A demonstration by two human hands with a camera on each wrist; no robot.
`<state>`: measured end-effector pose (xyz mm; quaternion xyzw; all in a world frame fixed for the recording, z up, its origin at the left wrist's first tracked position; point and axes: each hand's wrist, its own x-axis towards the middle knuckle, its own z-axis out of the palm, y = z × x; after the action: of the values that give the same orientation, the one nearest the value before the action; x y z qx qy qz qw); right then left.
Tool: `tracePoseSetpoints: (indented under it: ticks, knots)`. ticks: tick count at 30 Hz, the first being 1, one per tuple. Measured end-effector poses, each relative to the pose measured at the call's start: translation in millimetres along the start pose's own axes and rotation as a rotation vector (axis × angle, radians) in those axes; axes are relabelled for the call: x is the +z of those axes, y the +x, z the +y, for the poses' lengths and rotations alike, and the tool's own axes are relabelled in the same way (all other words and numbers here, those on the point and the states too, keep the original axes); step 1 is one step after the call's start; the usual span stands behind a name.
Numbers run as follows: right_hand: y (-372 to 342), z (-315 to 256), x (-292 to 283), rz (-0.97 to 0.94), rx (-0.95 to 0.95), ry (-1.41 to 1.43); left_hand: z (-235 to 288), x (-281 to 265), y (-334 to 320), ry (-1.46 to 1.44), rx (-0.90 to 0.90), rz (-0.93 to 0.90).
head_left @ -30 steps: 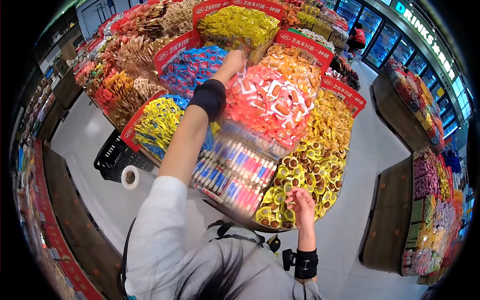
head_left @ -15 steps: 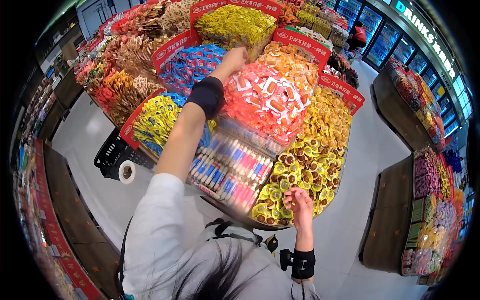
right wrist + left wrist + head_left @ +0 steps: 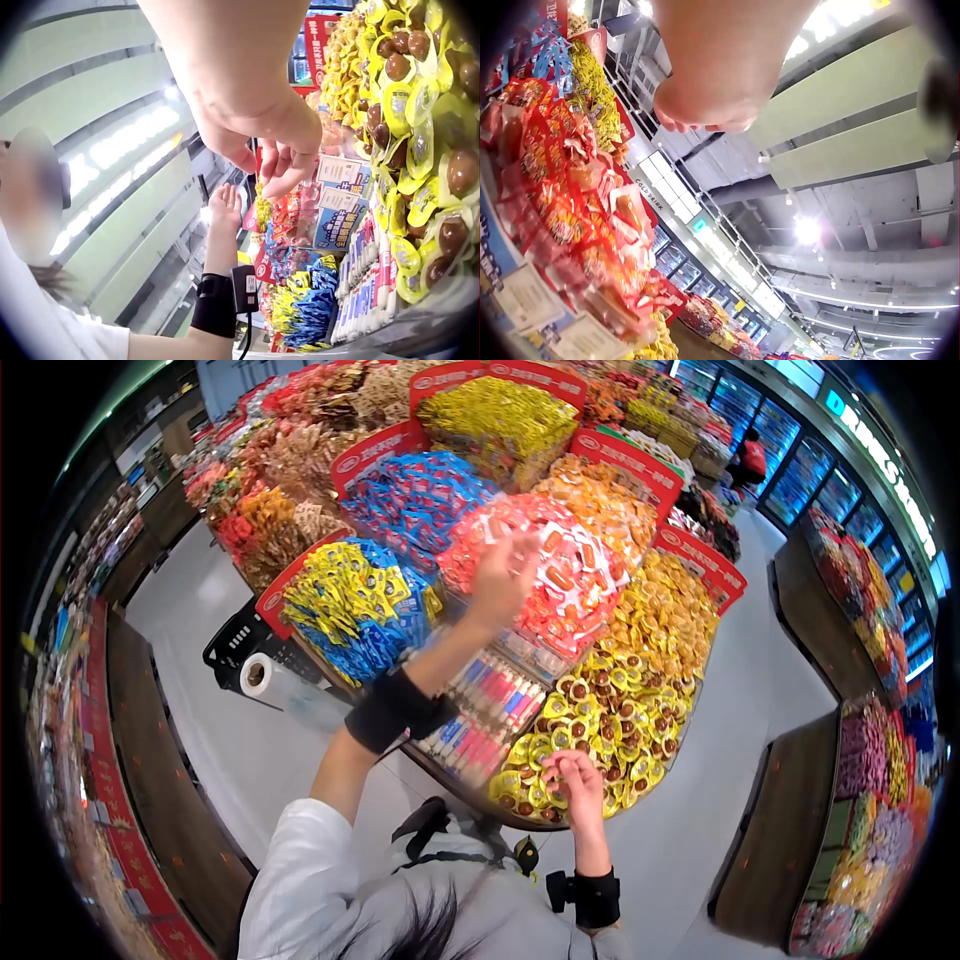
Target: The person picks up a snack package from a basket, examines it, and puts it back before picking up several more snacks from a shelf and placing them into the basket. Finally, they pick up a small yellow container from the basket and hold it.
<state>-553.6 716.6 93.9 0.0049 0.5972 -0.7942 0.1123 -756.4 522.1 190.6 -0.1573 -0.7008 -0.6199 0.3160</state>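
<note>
Blurred in the head view, my left hand (image 3: 502, 585) hovers over red-and-white snack packets (image 3: 575, 575). The right wrist view shows this left hand (image 3: 225, 204) with its fingers spread and nothing in them. Low over the yellow packets with brown balls (image 3: 610, 710) hangs my right hand (image 3: 578, 785), its fingers loosely bent. Nothing shows between the fingers of the right hand (image 3: 262, 142) in the right wrist view. Stick-shaped packets (image 3: 485, 715) lie in a clear bin between the two arms.
Blue packets (image 3: 410, 500) and yellow-and-blue packets (image 3: 350, 600) fill bins at the left. A black basket (image 3: 235, 645) and a white roll (image 3: 256, 675) are beside the stand. More display stands (image 3: 780, 810) are at the right; a person in red (image 3: 750, 458) is far back.
My left hand has come back toward me from the far edge of the red-and-white packets. My right hand has shifted slightly left and down in the head view, which has itself moved.
</note>
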Motion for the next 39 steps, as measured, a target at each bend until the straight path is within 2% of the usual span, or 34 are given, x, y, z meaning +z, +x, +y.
tracePoseSetpoints:
  ticks: [1,3,5,6,9,10,13,14,16,22,30,39]
  knots:
    - [-1,0,0,-0.027,-0.004,-0.04,13,-5,-24,0.063,-0.082,-0.038]
    - [-3,2,2,-0.057,0.014,-0.063,13,-20,-71,0.085,-0.053,-0.158]
    - [-5,2,3,-0.127,0.113,0.152,27,-40,-111,0.1,-0.272,-0.219]
    - [-4,3,4,-0.156,0.172,0.256,27,-51,-131,0.089,-0.311,-0.22]
    - [-1,11,15,-0.21,0.086,-0.067,31,-85,-183,0.154,-0.411,-0.194]
    - [-1,13,20,-0.245,0.087,-0.088,35,-96,-198,0.19,-0.441,-0.186]
    - [2,23,41,-0.318,0.241,0.011,56,-133,-232,0.172,-0.672,-0.085]
    - [2,19,52,-0.362,0.3,0.01,62,-145,-241,0.173,-0.644,-0.023]
    - [1,31,70,-0.417,0.296,-0.028,72,-170,-259,0.173,-0.585,0.1]
    - [-17,71,145,-0.536,0.339,-0.109,82,-261,-326,0.082,-0.644,0.38]
    - [-67,119,272,-0.626,0.334,-0.16,117,-396,-405,0.105,-0.632,0.583]
    - [-88,161,394,-0.709,0.395,-0.154,167,-507,-470,0.157,-0.604,0.857]
